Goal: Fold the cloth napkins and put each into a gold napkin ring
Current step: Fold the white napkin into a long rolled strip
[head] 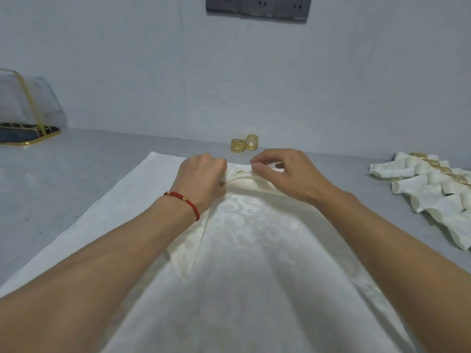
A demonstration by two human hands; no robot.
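A cream patterned cloth napkin (254, 250) lies spread on a white sheet (102, 225) in front of me. Its far end is gathered into pleats (242, 178). My left hand (201, 177), with a red cord on the wrist, grips the left side of the pleated bunch. My right hand (285, 174) pinches the right side of the pleats with thumb and fingertips. Two gold napkin rings (238, 145) (251, 141) stand just beyond my hands, near the wall.
Several folded napkins in gold rings (433, 189) lie in a row at the right on the grey table (51, 174). A gold-trimmed stand with a clear cover (28, 118) sits at the far left. Wall sockets (258, 7) are above.
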